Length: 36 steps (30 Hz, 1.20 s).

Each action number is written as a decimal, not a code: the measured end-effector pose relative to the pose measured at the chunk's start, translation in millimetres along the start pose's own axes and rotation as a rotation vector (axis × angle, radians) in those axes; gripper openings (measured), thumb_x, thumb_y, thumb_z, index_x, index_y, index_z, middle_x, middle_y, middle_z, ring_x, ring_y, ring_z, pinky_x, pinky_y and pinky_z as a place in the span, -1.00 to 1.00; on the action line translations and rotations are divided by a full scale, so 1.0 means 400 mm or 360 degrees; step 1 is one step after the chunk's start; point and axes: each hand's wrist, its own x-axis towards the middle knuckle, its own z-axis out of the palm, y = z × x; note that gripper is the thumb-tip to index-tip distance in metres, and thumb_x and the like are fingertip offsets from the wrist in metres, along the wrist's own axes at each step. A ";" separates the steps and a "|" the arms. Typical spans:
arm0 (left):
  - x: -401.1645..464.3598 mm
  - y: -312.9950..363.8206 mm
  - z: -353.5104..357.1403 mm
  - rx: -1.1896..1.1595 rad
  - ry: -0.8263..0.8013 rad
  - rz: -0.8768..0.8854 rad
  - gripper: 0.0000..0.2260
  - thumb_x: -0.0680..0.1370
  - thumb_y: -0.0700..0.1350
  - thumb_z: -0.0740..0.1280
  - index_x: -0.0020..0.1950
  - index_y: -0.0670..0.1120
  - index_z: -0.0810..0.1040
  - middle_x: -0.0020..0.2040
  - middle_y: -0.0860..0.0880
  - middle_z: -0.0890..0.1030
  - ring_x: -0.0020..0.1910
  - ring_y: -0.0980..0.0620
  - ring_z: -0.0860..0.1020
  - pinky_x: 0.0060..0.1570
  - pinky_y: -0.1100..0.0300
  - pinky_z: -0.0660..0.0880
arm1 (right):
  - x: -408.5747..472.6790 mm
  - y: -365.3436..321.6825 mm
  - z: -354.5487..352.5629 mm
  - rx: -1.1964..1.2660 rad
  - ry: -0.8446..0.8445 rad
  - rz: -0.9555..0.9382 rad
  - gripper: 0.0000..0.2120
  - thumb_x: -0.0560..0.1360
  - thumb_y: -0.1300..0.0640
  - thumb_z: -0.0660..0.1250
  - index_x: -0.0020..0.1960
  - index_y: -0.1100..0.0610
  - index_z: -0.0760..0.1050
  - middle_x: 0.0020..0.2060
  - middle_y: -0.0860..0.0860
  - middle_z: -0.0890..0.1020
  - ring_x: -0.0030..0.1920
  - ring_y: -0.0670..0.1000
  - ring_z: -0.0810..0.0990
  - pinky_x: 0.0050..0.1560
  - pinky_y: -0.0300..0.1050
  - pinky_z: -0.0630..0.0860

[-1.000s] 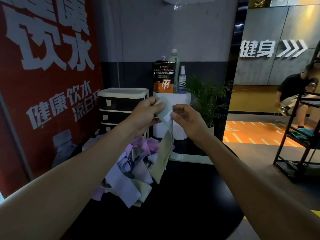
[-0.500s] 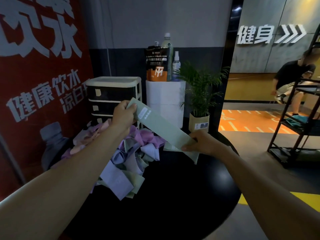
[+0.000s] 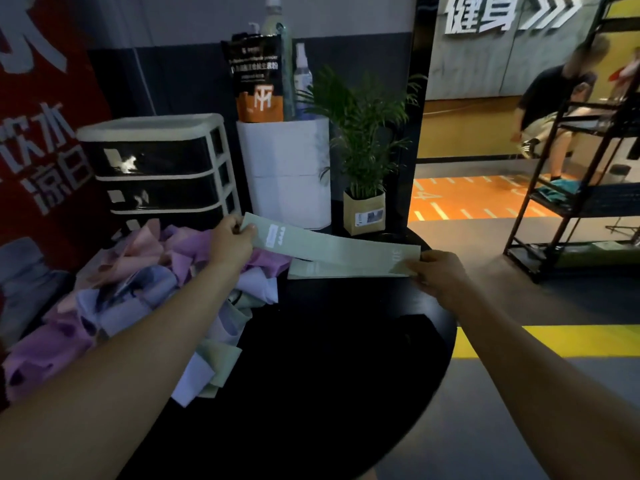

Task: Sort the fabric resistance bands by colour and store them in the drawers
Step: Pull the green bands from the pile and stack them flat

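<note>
Left hand (image 3: 231, 241) and right hand (image 3: 437, 276) each pinched one end of a green band (image 3: 332, 249), stretched flat. It hung over the bench (image 3: 329, 358), beside the pile (image 3: 138, 292). Drawers (image 3: 156, 168) stood behind.

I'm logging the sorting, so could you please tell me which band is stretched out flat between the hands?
The green band, held by the left hand and the right hand; the other bands lie crumpled in the pile.

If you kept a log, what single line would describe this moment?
left hand grips green band end | right hand pinches other end | band stretched flat above black table | drawers closed
</note>
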 end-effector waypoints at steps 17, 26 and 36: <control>-0.006 -0.132 0.225 0.0741 0.0011 0.0216 -0.95 0.53 -0.23 0.27 -0.04 -0.12 0.50 -0.07 -0.13 0.59 -0.05 -0.12 0.51 -0.10 0.17 0.32 | 0.185 0.111 -0.017 -0.0629 0.0730 -0.0409 -0.89 0.46 0.22 0.34 -0.05 0.25 0.55 -0.12 0.13 0.63 -0.06 0.14 0.55 -0.16 -0.13 0.34; -0.013 -0.180 0.231 0.0760 -0.0059 0.0272 -0.87 0.52 -0.29 0.27 0.03 -0.12 0.49 -0.01 -0.14 0.53 0.00 -0.13 0.49 -0.08 0.22 0.34 | 0.223 0.163 -0.008 -0.0812 0.0825 -0.0550 -0.91 0.46 0.22 0.31 -0.12 0.21 0.58 -0.16 0.15 0.63 -0.07 0.19 0.53 -0.09 0.05 0.48; -0.037 -0.209 0.226 0.0996 -0.0108 0.0592 -0.67 0.48 -0.23 0.36 0.23 -0.18 0.48 0.19 -0.18 0.47 0.19 -0.20 0.41 0.14 -0.05 0.38 | 0.198 0.162 0.002 -0.1010 0.0842 -0.0588 -0.78 0.49 0.18 0.29 0.12 0.20 0.49 0.06 0.21 0.46 0.10 0.22 0.39 0.02 -0.03 0.29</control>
